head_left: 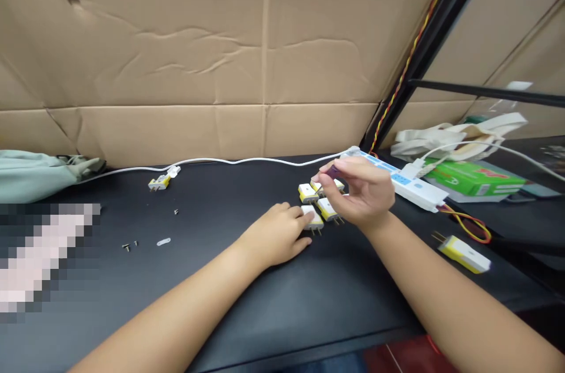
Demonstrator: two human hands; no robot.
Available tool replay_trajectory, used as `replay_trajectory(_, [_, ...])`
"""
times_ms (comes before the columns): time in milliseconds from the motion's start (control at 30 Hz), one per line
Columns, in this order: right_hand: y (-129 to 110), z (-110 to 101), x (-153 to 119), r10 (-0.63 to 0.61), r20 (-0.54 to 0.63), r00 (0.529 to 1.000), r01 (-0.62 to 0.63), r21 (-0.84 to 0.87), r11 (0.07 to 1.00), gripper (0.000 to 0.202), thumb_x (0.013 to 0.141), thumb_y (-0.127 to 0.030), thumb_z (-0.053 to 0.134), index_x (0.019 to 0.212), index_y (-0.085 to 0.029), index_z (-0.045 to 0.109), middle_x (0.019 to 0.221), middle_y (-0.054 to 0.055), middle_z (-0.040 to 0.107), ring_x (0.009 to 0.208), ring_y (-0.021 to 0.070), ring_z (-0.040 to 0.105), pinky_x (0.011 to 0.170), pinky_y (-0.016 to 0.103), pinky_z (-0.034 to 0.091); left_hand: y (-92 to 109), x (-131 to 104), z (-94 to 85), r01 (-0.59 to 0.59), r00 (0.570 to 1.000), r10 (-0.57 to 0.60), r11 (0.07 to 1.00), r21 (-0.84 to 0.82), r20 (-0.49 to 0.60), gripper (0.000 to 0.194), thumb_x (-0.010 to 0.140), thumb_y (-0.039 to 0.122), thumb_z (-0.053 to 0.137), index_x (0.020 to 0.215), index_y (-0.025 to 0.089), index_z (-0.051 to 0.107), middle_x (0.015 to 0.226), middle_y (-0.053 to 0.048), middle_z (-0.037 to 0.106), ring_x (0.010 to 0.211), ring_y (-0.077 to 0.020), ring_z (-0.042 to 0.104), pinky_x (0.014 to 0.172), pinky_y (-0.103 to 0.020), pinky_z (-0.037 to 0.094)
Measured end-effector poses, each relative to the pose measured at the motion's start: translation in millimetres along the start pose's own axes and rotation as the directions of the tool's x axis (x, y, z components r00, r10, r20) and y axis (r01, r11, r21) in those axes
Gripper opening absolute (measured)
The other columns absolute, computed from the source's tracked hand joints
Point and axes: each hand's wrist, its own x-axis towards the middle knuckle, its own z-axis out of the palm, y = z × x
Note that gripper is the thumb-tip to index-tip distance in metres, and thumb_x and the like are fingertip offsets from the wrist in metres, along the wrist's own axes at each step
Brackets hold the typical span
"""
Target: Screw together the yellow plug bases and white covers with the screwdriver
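Several small screws (126, 247) lie loose on desk (110, 314) (easily scattered if brushed); left hand (278, 235), half-curled, touches nearest white-yellow plug (316, 222); right hand (366, 190) pinches slim purple-handled tool (333, 172) over neighboring plugs (308, 192), where tip could slip if one shifts.

Backdrop: creased brown cardboard panels (198, 55), vertical and horizontal seams, small tear upper left. Black counter (101, 302), matte top, near edge running across the bottom. Right side: black metal frame (436, 37), slanted upright plus thin crossbar (485, 90), twisted red-yellow wire (412, 55) along the upright. More cardboard behind the frame. Floor (392, 358) below near edge, right of center: reddish, with a pale line. Light soft, faint sheen on counter. Light source out of view.
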Motion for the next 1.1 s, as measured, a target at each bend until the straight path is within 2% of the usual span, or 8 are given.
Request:
replay_trajectory(200, [-1, -1, 2, -0.016, 0.032, 0.999, 0.017, -0.002, 1.0, 0.055, 0.071, -0.001, 0.068, 0.118, -0.026, 0.056, 0.092, 0.003, 0.068, 0.074, 0.0184, 0.07, 0.066, 0.036, 0.062, 17, 23, 5.4, 0.058, 0.998, -0.058, 0.998, 0.024, 0.01, 0.05, 0.087, 0.044, 0.049, 0.125, 0.01, 0.05, 0.115, -0.016, 0.059, 0.106, -0.0294, 0.055, 0.092, -0.041, 0.044])
replay_trajectory(367, [-9, 0, 7, -0.04, 0.015, 0.999, 0.04, 0.0, 0.999, 0.061, 0.069, -0.001, 0.069, 0.118, -0.034, 0.055, 0.088, 0.001, 0.071, 0.072, 0.0192, 0.07, 0.06, 0.035, 0.062, -33, -13, -22.1, 0.32, 0.944, -0.3, 0.934, 0.158, -0.136, 0.042, 0.091, 0.034, 0.041, 0.124, 0.009, 0.05, 0.113, -0.017, 0.057, 0.105, -0.0303, 0.054, 0.094, -0.044, 0.041])
replay_trajectory(433, [-13, 1, 7, -0.032, 0.03, 0.999, 0.031, 0.02, 0.999, 0.058, 0.069, -0.001, 0.068, 0.116, -0.034, 0.056, 0.084, -0.001, 0.071, 0.071, 0.0192, 0.07, 0.059, 0.034, 0.062, -73, -41, -35.7, 0.53, 0.847, -0.486, 0.8, 0.281, -0.213, 0.038, 0.089, 0.029, 0.041, 0.119, 0.01, 0.055, 0.117, -0.019, 0.054, 0.108, -0.0333, 0.053, 0.094, -0.046, 0.04])
replay_trajectory(567, [-17, 4, 4, 0.005, 0.079, 0.997, -0.007, 0.029, 1.0, 0.052, 0.073, -0.005, 0.065, 0.118, -0.029, 0.055, 0.086, 0.0, 0.073, 0.07, 0.0176, 0.071, 0.061, 0.032, 0.062, -151, -103, -50.5, 0.835, 0.544, -0.794, 0.482, 0.264, -0.271, 0.052, 0.082, 0.043, 0.048, 0.123, 0.011, 0.053, 0.119, -0.024, 0.05, 0.11, -0.0447, 0.05, 0.089, -0.056, 0.04])
replay_trajectory(633, [-16, 5, 2, -0.024, 0.104, 0.994, 0.024, 0.002, 1.0, 0.056, 0.073, -0.005, 0.066, 0.122, -0.029, 0.053, 0.089, 0.001, 0.073, 0.072, 0.0168, 0.071, 0.06, 0.029, 0.061, -175, -125, -50.3, 0.873, 0.487, -0.846, 0.459, 0.166, -0.218, 0.051, 0.08, 0.048, 0.05, 0.117, 0.014, 0.058, 0.115, -0.022, 0.053, 0.108, -0.0438, 0.053, 0.087, -0.055, 0.042])
replay_trajectory(833, [-13, 8, 0, -0.103, 0.155, 0.983, 0.105, -0.001, 0.995, 0.056, 0.07, -0.004, 0.069, 0.118, -0.028, 0.054, 0.084, 0.0, 0.073, 0.072, 0.0166, 0.071, 0.059, 0.028, 0.061, -179, -130, -43.2, 0.808, 0.585, -0.785, 0.585, 0.067, -0.204, 0.022, 0.081, 0.026, 0.046, 0.096, 0.016, 0.059, 0.107, -0.014, 0.06, 0.102, -0.0275, 0.058, 0.091, -0.037, 0.044])
replay_trajectory(933, [-15, 11, 2, -0.106, 0.15, 0.983, 0.108, -0.003, 0.994, 0.051, 0.069, -0.005, 0.07, 0.114, -0.025, 0.057, 0.079, 0.0, 0.073, 0.068, 0.0171, 0.071, 0.057, 0.028, 0.061, -151, -111, -46.8, 0.721, 0.68, -0.708, 0.693, -0.006, -0.188, 0.023, 0.079, 0.026, 0.053, 0.101, 0.02, 0.052, 0.106, -0.007, 0.061, 0.098, -0.021, 0.058, 0.09, -0.031, 0.045])
replay_trajectory(1100, [-19, 15, 4, -0.059, 0.19, 0.98, 0.049, 0.058, 0.997, 0.042, 0.068, -0.007, 0.072, 0.103, -0.028, 0.062, 0.074, -0.001, 0.074, 0.058, 0.0175, 0.07, 0.051, 0.03, 0.06, -89, -85, -49.1, 0.352, 0.917, -0.397, 0.853, -0.386, -0.042, 0.026, 0.082, 0.027, 0.054, 0.106, 0.021, 0.047, 0.108, -0.005, 0.06, 0.096, -0.0187, 0.058, 0.086, -0.033, 0.047])
